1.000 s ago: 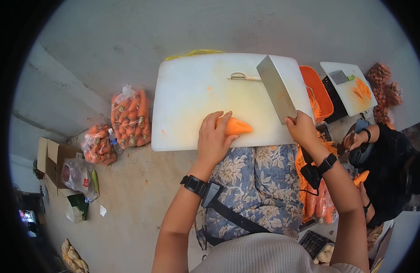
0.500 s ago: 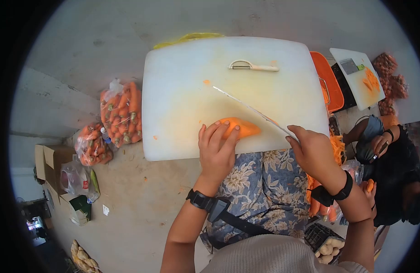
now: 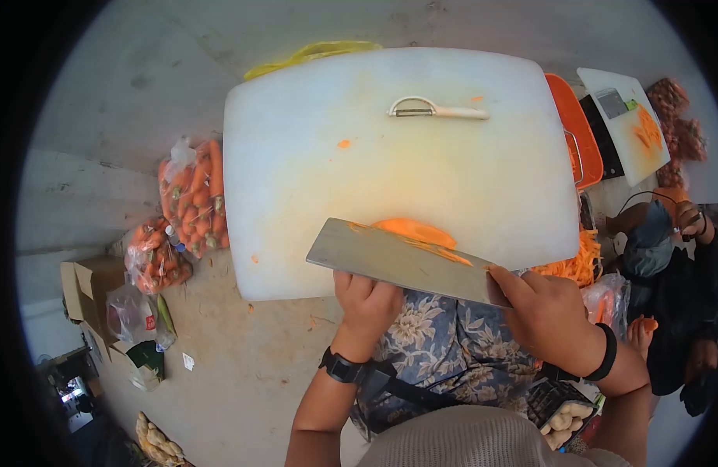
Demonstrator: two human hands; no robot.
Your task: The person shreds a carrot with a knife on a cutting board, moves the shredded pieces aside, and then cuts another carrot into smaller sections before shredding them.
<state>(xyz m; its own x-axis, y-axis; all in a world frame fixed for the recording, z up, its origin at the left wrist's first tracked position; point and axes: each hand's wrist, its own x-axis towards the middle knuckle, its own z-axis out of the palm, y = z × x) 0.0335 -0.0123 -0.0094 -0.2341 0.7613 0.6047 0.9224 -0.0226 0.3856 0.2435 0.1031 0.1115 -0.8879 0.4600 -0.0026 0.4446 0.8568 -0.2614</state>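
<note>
My right hand (image 3: 552, 317) grips a broad cleaver (image 3: 390, 261) by its handle end. The blade lies tilted nearly flat across the near edge of the white cutting board (image 3: 312, 179), with thin orange shreds stuck along it. Just past the blade a peeled carrot piece (image 3: 421, 230) rests on the board, its near side covered by the steel. My left hand (image 3: 369, 307) is at the blade's lower edge, fingers curled, with the fingertips hidden under the blade. Farther up the board lies a white peeler (image 3: 456, 114), which neither hand touches.
Bags of carrots (image 3: 195, 202) stand left of the board, near a cardboard box (image 3: 90, 292). At the right are an orange tub (image 3: 567, 109), shredded carrot (image 3: 581, 261) and a second cutting board (image 3: 619, 93). A co-worker in dark clothes (image 3: 686, 311) sits close by.
The cleaver has turned from edge-on to its broad side facing up and moved nearer me. My left hand has come off the carrot's top and back to the blade's lower edge.
</note>
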